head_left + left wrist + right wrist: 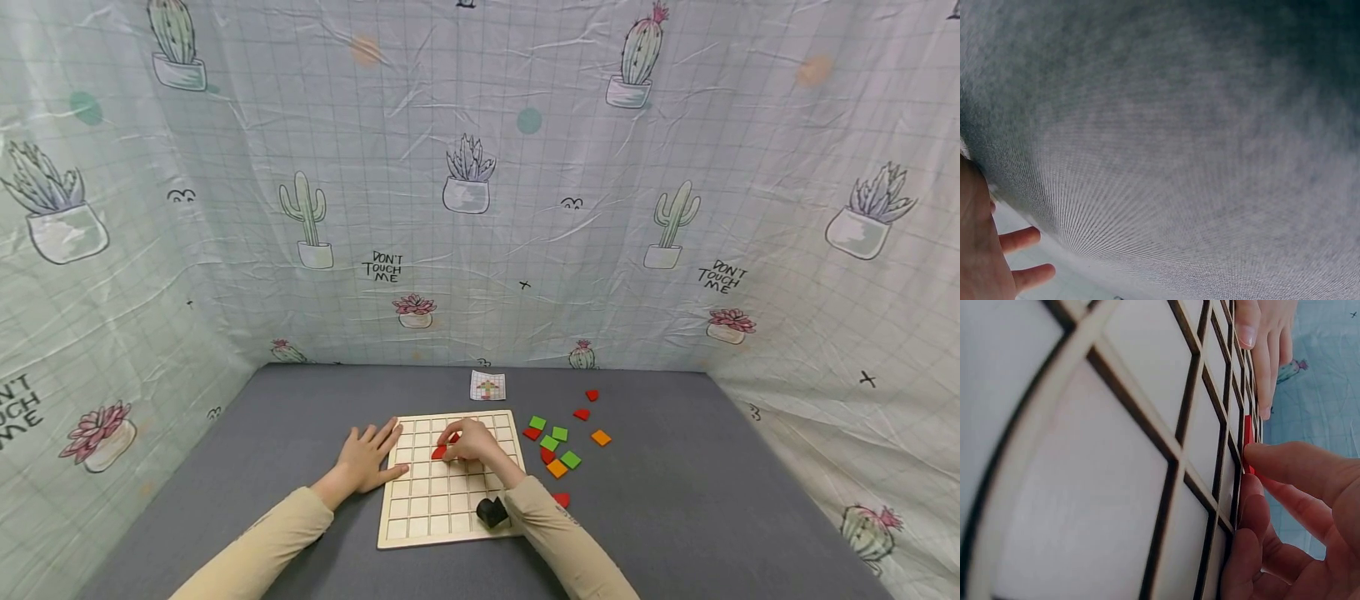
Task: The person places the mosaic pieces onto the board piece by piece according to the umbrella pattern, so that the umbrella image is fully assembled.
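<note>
A pale wooden grid board (420,528) lies on the grey table. At its left edge my left hand (365,461) rests flat with the fingers spread, thumb and fingertips on the border. My right hand (471,442) is over the upper middle of the board, its fingers curled down and pinching a red tile (1249,467) at the grid. Two bits of red show by these fingertips in the head view, one red tile (439,453) left of them and another partly covered by the hand. The left wrist view shows mostly grey cloth, with part of the left hand (985,250) at the edge.
Right of the board lie loose tiles: several green tiles (571,460), orange tiles (601,437) and red tiles (581,414). One red tile (561,500) is partly behind the right sleeve. A small card (487,386) with a coloured pattern lies beyond the board. A printed curtain (480,242) surrounds the table.
</note>
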`<action>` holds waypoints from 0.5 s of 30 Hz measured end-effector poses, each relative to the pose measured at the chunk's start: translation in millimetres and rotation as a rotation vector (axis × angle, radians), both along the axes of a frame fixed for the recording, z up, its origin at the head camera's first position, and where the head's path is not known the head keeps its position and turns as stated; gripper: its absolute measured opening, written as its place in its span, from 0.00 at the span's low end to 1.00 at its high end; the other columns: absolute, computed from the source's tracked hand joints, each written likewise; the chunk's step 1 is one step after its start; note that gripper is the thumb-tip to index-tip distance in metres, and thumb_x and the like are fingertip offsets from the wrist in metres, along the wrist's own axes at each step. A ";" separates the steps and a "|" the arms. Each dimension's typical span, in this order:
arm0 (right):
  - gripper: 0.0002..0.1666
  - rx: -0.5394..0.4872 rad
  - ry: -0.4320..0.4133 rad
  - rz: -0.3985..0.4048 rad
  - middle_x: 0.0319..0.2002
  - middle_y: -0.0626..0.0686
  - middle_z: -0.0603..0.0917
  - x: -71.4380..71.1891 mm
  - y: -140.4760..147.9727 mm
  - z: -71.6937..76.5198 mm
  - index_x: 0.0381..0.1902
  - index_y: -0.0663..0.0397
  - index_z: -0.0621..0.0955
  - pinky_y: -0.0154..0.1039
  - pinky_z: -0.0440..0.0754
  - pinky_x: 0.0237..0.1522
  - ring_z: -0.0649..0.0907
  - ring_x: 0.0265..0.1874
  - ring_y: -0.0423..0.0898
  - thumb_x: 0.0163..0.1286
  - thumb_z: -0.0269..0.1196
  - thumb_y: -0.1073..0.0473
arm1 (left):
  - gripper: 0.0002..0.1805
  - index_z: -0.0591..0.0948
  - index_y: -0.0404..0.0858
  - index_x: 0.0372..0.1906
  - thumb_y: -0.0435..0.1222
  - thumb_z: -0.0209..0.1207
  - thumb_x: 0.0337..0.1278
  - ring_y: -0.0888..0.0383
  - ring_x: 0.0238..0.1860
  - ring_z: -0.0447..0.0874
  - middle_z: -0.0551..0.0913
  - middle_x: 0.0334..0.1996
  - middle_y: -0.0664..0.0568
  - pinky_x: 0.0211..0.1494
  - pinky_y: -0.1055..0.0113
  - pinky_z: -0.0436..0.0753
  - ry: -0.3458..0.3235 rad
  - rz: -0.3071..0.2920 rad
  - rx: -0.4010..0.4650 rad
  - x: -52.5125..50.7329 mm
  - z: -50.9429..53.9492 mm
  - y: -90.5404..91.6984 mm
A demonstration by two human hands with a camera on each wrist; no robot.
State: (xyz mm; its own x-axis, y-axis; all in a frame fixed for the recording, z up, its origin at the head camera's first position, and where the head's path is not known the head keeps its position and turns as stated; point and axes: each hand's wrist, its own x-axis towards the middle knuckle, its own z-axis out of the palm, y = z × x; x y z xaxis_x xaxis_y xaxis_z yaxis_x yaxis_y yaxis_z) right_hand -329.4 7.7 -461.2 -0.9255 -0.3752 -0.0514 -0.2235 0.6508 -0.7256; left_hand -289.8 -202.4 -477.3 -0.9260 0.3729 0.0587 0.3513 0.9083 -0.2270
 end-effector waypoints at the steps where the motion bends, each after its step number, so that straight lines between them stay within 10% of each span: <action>1: 0.12 0.004 0.002 0.000 0.36 0.54 0.79 -0.3 0.1 -0.6 0.30 0.53 0.84 0.30 0.65 0.19 0.70 0.14 0.39 0.44 0.69 0.68 | 0.40 0.61 0.40 0.66 0.62 0.42 0.55 0.43 0.59 0.66 0.60 0.66 0.47 0.56 0.44 0.64 0.007 -0.005 0.001 0.5 0.4 -0.1; 15: 0.14 -0.111 -0.035 0.074 0.22 0.52 0.81 -4.8 12.5 -2.9 0.37 0.55 0.84 0.33 0.72 0.16 0.76 0.13 0.44 0.49 0.67 0.67 | 0.40 0.60 0.41 0.66 0.62 0.42 0.55 0.44 0.59 0.65 0.60 0.66 0.48 0.57 0.45 0.64 -0.004 0.005 -0.017 -0.3 0.1 0.3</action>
